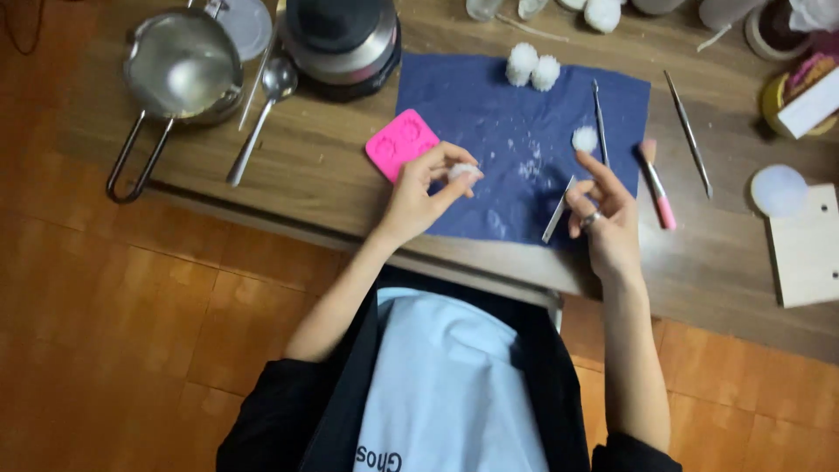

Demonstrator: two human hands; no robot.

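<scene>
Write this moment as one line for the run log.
left hand: pinches small white piece | right hand: holds thin metal blade | under: blue cloth | near: pink mould

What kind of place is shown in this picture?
Probably a home craft table, perhaps for wax or soap moulding: a pink mould, a metal pot and thin metal tools lie on a wooden table.
</scene>
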